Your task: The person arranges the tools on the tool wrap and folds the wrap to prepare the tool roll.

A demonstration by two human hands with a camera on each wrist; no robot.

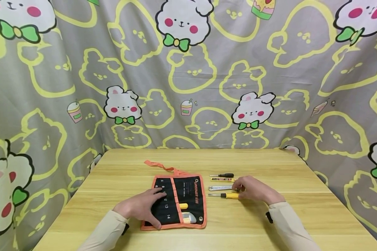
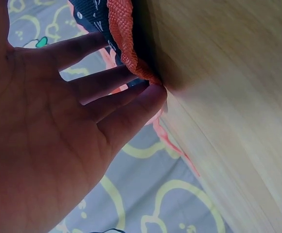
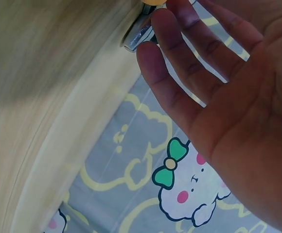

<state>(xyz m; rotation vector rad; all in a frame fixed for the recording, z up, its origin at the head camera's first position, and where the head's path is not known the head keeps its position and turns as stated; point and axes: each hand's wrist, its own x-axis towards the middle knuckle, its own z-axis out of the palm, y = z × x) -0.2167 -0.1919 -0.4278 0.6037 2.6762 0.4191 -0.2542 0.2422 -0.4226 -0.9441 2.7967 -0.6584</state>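
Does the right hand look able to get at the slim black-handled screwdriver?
Probably yes: the black-handled screwdriver lies uncovered on the wooden table near the right hand, its handle seemingly unobstructed.

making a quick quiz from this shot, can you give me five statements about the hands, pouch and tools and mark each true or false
1. The left hand is on the pouch. True.
2. Both hands are on the pouch. False: the right hand is over by the wrench and the yellow-handled screwdriver.
3. The pouch has orange edging. True.
4. The wrench is tucked inside the pouch. False: it lies on the table, to the right of the pouch.
5. The black-handled screwdriver is the loose tool nearest the person. False: the black-handled screwdriver is the farthest; the yellow-handled one is nearest.
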